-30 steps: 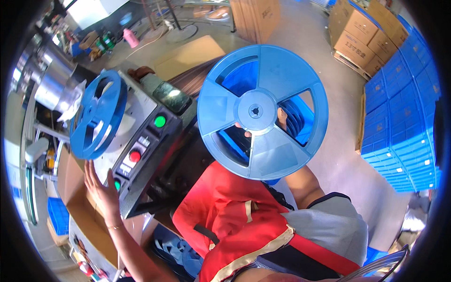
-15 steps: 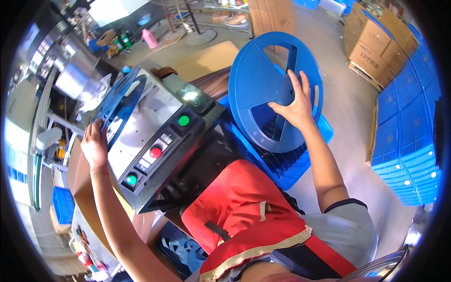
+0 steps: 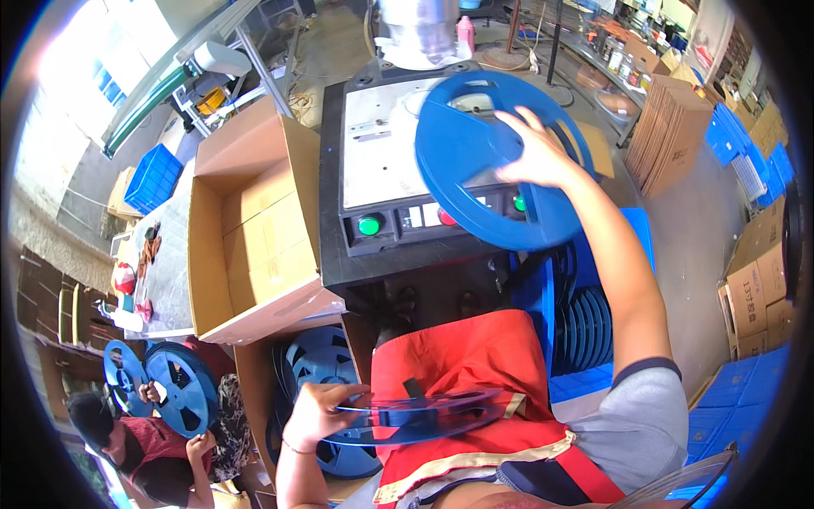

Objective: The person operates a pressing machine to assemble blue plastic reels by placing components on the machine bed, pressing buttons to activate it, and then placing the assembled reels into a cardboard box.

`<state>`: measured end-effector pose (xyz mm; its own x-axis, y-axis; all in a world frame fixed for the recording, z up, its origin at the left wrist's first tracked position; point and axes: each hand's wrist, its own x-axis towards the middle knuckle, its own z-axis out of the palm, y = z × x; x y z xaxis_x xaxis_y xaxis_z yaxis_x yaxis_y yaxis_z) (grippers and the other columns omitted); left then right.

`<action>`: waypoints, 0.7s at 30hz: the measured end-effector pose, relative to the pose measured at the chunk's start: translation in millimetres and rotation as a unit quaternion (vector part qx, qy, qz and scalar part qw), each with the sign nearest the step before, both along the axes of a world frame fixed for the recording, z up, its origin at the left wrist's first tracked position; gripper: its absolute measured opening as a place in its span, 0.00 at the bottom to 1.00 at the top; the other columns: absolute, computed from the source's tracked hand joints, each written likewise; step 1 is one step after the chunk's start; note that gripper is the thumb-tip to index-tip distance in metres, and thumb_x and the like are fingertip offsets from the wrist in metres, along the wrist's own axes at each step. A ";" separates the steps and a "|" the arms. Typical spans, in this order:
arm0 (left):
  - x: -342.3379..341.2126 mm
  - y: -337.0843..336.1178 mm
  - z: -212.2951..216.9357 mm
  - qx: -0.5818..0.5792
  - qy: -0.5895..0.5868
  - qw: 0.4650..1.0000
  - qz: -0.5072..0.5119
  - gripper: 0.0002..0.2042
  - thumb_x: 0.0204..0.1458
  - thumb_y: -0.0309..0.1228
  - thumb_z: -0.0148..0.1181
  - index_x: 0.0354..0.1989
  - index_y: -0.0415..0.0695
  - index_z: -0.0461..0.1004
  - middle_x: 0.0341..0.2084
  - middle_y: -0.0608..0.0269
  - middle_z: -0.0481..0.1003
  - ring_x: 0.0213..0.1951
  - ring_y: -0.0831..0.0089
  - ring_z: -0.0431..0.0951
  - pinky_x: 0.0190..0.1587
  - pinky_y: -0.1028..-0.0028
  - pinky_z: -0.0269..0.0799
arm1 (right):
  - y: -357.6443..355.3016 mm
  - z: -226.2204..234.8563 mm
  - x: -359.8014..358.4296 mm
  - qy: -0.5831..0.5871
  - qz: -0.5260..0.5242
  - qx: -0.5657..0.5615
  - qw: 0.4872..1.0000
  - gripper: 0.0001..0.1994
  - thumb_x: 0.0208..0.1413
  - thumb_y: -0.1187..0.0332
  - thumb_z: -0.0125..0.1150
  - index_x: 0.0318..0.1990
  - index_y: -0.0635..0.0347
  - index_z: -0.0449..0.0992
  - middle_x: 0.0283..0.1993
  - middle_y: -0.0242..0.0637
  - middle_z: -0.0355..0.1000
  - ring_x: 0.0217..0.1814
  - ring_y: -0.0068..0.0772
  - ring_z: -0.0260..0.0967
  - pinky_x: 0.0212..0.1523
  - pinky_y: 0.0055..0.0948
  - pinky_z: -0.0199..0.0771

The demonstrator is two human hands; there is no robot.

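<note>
My right hand (image 3: 538, 153) grips a large blue plastic reel disc (image 3: 449, 146) near its hub, tilted above the machine's pale metal plate (image 3: 373, 161). The thumb and fingers reach through or over the disc's openings; their exact hold is partly hidden. Low in front of my red apron, my left hand (image 3: 322, 411) pinches the edge of a blue reel (image 3: 475, 407) seen almost edge-on, with two flanges and a gap between. Just beneath it, more blue reels (image 3: 322, 352) lie in an open carton. The machine's front carries a green button (image 3: 369, 226) and a partly covered red one.
An open cardboard box (image 3: 263, 246) stands left of the machine. At the right, a blue crate (image 3: 632, 229) holds several upright reels. A co-worker (image 3: 140, 441) at lower left handles blue reels. Blue crates (image 3: 733, 424) and cartons (image 3: 755, 280) are stacked on the far right.
My view has turned left. My left hand has drawn the blue reel from the machine plate down to my apron. My right hand has carried the disc from above the crate to over the machine.
</note>
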<state>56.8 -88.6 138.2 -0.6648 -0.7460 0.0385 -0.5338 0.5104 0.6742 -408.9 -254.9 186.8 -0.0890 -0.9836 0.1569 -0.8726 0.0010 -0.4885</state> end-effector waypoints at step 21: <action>-69.5 -134.9 -48.1 -0.156 -0.003 0.987 -0.045 0.23 0.30 0.28 0.70 0.42 0.44 0.77 0.59 0.43 0.62 0.58 0.51 0.67 0.56 0.61 0.66 | -190.6 32.1 33.9 0.228 0.135 0.146 0.953 0.56 0.38 0.35 0.65 0.72 0.43 0.43 0.75 0.47 0.39 0.75 0.48 0.40 0.71 0.38 0.47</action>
<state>-12.6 -223.5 90.1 -0.7288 -0.6365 0.2525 -0.4804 0.7380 0.4738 -375.0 -445.5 218.9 0.1866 -0.9685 -0.1649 -0.9816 -0.1770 -0.0716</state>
